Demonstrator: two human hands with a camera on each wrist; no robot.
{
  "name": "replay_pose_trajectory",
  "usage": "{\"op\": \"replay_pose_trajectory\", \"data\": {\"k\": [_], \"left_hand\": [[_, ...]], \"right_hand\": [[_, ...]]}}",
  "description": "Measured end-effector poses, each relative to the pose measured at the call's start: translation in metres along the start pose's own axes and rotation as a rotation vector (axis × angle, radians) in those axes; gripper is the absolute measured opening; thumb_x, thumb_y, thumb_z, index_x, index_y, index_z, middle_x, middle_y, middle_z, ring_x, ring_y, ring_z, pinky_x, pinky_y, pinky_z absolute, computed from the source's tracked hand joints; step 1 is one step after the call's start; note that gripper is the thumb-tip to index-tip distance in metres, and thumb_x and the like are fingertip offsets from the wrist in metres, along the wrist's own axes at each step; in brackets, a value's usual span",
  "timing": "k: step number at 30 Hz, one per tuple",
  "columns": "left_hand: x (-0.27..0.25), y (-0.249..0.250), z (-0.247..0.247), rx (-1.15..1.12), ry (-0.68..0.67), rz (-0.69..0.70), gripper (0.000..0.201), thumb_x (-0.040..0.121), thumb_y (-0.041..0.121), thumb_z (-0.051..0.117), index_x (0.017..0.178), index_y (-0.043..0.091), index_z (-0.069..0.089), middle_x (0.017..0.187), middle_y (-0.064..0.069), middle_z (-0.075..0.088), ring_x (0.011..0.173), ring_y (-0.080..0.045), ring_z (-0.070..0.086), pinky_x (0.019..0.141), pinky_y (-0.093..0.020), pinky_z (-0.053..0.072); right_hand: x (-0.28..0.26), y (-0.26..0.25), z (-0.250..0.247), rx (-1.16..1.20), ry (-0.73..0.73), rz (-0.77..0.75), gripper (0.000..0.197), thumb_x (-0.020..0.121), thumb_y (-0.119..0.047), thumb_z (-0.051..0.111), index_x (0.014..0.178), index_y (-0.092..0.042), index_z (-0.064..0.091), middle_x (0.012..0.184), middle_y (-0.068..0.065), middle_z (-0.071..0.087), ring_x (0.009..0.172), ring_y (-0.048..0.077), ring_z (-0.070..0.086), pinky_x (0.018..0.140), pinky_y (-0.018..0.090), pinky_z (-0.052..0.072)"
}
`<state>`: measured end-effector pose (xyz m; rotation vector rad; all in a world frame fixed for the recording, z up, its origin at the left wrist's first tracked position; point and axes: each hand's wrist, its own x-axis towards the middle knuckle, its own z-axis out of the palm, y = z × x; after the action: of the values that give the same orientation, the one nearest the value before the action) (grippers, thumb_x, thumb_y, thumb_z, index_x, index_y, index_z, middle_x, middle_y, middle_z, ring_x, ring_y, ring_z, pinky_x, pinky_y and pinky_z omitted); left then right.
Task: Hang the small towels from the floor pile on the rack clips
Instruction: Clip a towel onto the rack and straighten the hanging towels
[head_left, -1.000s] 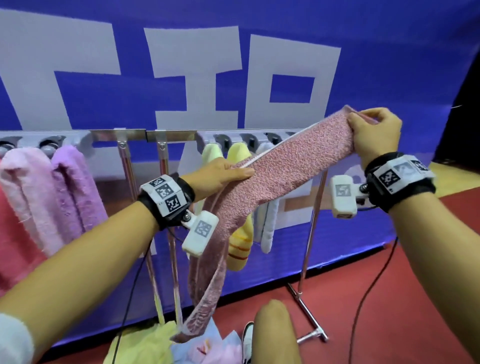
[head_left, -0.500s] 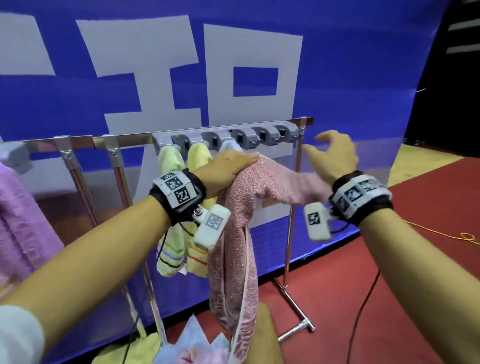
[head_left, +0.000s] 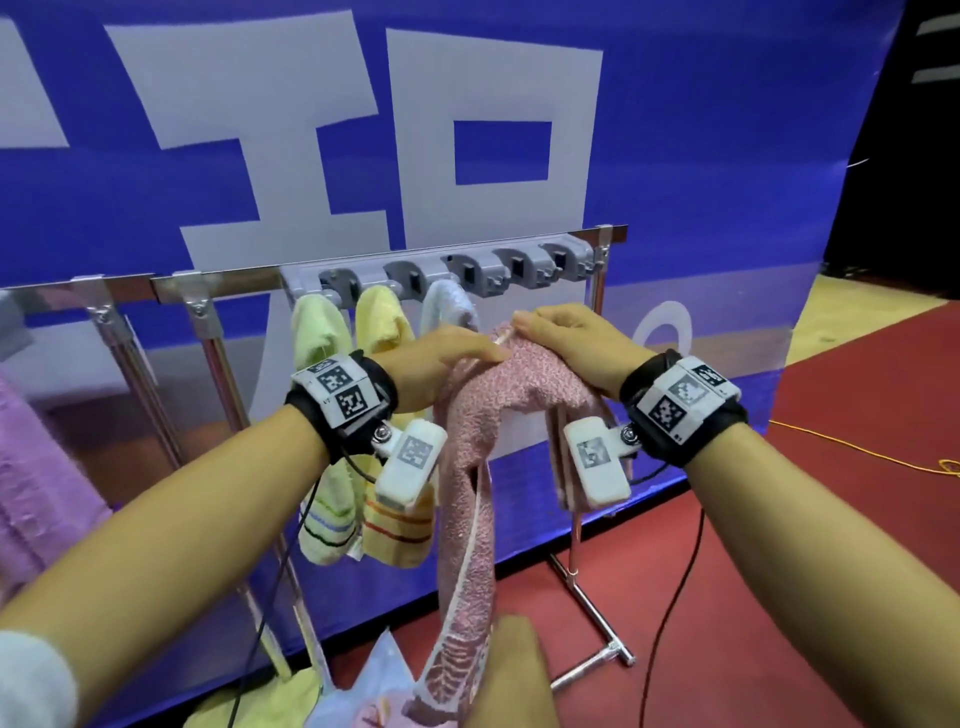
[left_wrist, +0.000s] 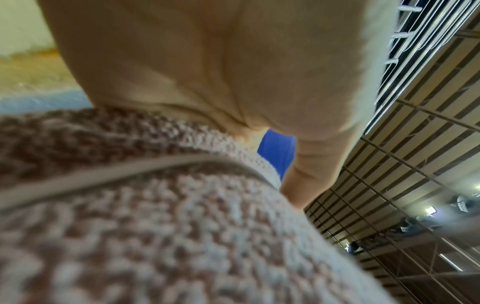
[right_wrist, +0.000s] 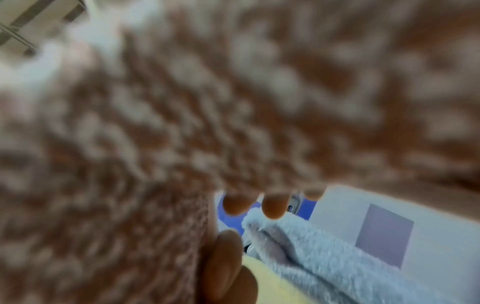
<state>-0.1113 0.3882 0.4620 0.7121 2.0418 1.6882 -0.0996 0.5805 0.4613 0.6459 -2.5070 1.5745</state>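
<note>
Between both hands, nubbly pink terry towel

Four towels at the grey clip strip: three hung, one pink held; five clips.

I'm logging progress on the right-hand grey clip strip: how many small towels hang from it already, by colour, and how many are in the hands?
Light green towel on a clip: 1
Yellow towel on a clip: 1
Pale blue towel on a clip: 1
Pink speckled towel, held by the left hand and right hand: 1
Total: 4
</note>
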Motion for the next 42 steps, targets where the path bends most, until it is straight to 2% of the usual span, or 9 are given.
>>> {"op": "replay_pose_trajectory", "data": {"k": [3, 6, 11, 17, 20, 26, 31, 39, 42], "left_hand": [[0.003, 0.006, -0.004, -0.031, -0.031, -0.065, 0.011, 0.086, 0.008, 0.056, 0.091, 0.001, 0.063, 0.083, -0.01, 0.069, 0.071, -0.018, 0.066, 0.07, -0.027, 0.051], [0.012, 0.013, -0.002, -0.018, 0.025, -0.067, 0.009, 0.08, 0.009, 0.055, 0.079, 0.007, 0.064, 0.083, -0.012, 0.063, 0.076, -0.02, 0.059, 0.073, -0.029, 0.047], [0.043, 0.026, 0.029, 0.026, 0.175, 0.084, 0.008, 0.071, 0.005, 0.051, 0.075, 0.006, 0.058, 0.075, -0.004, 0.063, 0.071, -0.015, 0.055, 0.071, -0.027, 0.044], [0.09, 0.038, 0.042, 0.051, 0.363, 0.186, 0.028, 0.084, -0.008, 0.041, 0.097, 0.01, 0.057, 0.095, -0.011, 0.057, 0.082, -0.019, 0.054, 0.074, -0.029, 0.044], [0.101, 0.045, 0.038, 0.08, 0.424, 0.237, 0.03, 0.093, -0.007, 0.039, 0.109, 0.014, 0.052, 0.087, -0.004, 0.054, 0.062, -0.007, 0.051, 0.052, -0.015, 0.04], [0.104, 0.057, 0.004, 0.329, 0.392, 0.248, 0.016, 0.095, 0.007, 0.047, 0.103, 0.021, 0.047, 0.063, -0.003, 0.04, 0.056, -0.017, 0.033, 0.055, -0.031, 0.027], [0.099, 0.059, -0.026, 0.477, 0.405, 0.182, 0.01, 0.098, 0.003, 0.045, 0.103, 0.012, 0.047, 0.062, 0.0, 0.045, 0.047, -0.008, 0.036, 0.048, -0.021, 0.031], [0.113, 0.057, -0.055, 0.7, 0.475, 0.009, 0.017, 0.096, 0.005, 0.036, 0.108, 0.017, 0.039, 0.063, -0.003, 0.041, 0.05, -0.015, 0.034, 0.034, -0.018, 0.026], [0.12, 0.052, -0.06, 0.755, 0.463, 0.026, 0.02, 0.093, 0.003, 0.037, 0.102, 0.018, 0.048, 0.076, -0.013, 0.058, 0.057, -0.019, 0.047, 0.05, -0.025, 0.041]], "right_hand": [[0.005, 0.001, -0.013, 0.024, 0.044, -0.019, 0.055, 0.09, -0.055, 0.056, 0.079, -0.001, 0.054, 0.08, 0.007, 0.045, 0.073, 0.021, 0.039, 0.071, 0.035, 0.034], [0.012, 0.006, -0.03, 0.142, 0.154, -0.045, 0.021, 0.098, -0.018, 0.059, 0.079, -0.01, 0.056, 0.075, 0.002, 0.056, 0.072, 0.012, 0.053, 0.074, 0.025, 0.044], [0.021, 0.002, -0.056, 0.38, 0.292, -0.022, 0.019, 0.093, 0.005, 0.052, 0.082, -0.008, 0.061, 0.069, -0.004, 0.068, 0.063, 0.008, 0.062, 0.063, 0.02, 0.051], [0.023, 0.009, -0.085, 0.374, 0.321, 0.001, 0.021, 0.087, 0.01, 0.052, 0.082, -0.009, 0.06, 0.072, 0.003, 0.06, 0.063, 0.012, 0.058, 0.06, 0.023, 0.049], [0.028, 0.018, -0.09, 0.285, 0.289, 0.032, 0.025, 0.086, 0.012, 0.052, 0.084, -0.012, 0.06, 0.075, 0.005, 0.06, 0.063, 0.016, 0.058, 0.06, 0.025, 0.049], [0.061, 0.017, -0.088, 0.255, 0.361, 0.011, 0.029, 0.088, 0.01, 0.051, 0.085, -0.019, 0.052, 0.078, 0.003, 0.052, 0.051, 0.008, 0.052, 0.051, 0.019, 0.044], [0.102, 0.012, -0.069, 0.116, 0.281, 0.001, 0.03, 0.079, 0.001, 0.051, 0.066, -0.026, 0.057, 0.077, 0.015, 0.05, 0.065, 0.024, 0.04, 0.057, 0.033, 0.03], [0.145, 0.018, -0.055, 0.058, 0.24, -0.022, 0.036, 0.083, 0.013, 0.038, 0.07, -0.014, 0.057, 0.059, 0.004, 0.045, 0.051, 0.014, 0.035, 0.049, 0.028, 0.025], [0.157, 0.025, -0.056, 0.014, 0.266, -0.028, 0.037, 0.082, 0.013, 0.038, 0.072, -0.015, 0.061, 0.058, 0.001, 0.05, 0.046, 0.009, 0.038, 0.046, 0.022, 0.028]]}}
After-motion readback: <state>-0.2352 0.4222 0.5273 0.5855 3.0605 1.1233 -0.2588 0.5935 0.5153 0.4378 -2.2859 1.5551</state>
